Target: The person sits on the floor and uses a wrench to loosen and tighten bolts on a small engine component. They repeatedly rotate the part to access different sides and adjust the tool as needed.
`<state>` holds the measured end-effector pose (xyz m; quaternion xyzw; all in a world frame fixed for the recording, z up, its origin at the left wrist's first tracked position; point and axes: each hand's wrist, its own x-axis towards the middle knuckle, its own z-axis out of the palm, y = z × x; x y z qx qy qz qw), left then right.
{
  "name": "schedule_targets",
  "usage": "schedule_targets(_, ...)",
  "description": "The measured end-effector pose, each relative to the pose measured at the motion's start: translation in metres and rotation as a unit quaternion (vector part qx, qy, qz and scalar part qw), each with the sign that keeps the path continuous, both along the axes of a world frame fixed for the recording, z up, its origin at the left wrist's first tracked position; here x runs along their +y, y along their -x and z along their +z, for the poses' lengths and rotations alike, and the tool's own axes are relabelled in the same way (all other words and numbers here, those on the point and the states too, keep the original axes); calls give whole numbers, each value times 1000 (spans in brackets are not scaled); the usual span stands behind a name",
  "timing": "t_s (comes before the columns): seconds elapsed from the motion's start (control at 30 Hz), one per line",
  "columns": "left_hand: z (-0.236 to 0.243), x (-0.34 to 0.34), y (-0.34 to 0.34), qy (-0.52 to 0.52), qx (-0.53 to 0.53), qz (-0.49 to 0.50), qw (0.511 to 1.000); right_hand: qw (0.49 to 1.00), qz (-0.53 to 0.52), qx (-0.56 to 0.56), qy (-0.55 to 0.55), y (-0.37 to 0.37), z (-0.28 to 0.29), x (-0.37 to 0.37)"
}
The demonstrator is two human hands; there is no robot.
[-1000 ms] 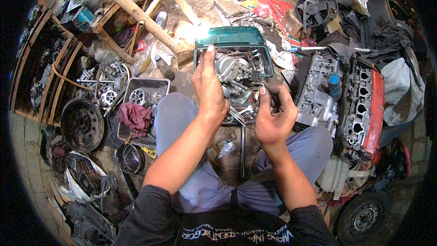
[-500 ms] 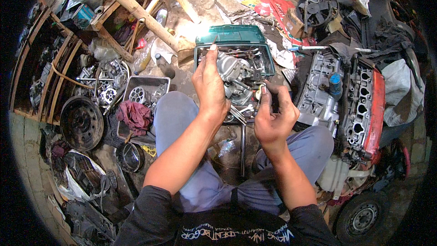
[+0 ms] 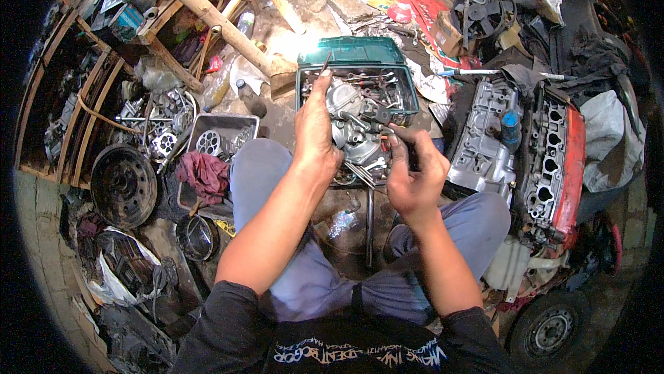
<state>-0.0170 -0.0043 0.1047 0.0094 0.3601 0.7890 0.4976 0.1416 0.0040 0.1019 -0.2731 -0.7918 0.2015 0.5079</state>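
My left hand (image 3: 318, 125) grips a silver metal part (image 3: 351, 108), apparently a carburetor, with the thumb up along its left side. My right hand (image 3: 415, 160) is closed at the part’s lower right, thumb and fingers pinched on something too small to make out. Behind the part, an open green toolbox (image 3: 349, 45) holds mixed metal tools. Several wrenches (image 3: 363, 175) lie just below the part, between my hands. Some of the part is hidden behind my fingers.
At left are a metal tray (image 3: 252, 125) with a maroon rag (image 3: 204, 177), a steel wheel (image 3: 124, 186) and wooden frames (image 3: 183, 14). At right lie a silver engine cover (image 3: 481, 135), a cylinder head (image 3: 553, 160) and a tyre (image 3: 553, 332). My knees flank the wrenches.
The metal part has turned slightly in my left hand, showing more of its body. My left hand has shifted a little, and my right thumb and fingers have moved slightly on the part.
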Motion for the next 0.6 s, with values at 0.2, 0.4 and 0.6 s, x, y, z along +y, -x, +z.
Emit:
schedule_targets(0.2,2,-2,-2,-17,-21,-14,1000,977,18,60,203,-3,9,-4)
schedule_targets(0.4,10,-5,-1,-24,-15,-13,1000,967,52,-37,246,-10,27,-1)
schedule_targets(0.6,4,-4,-2,0,40,-28,999,960,131,-79,236,-13,7,-1)
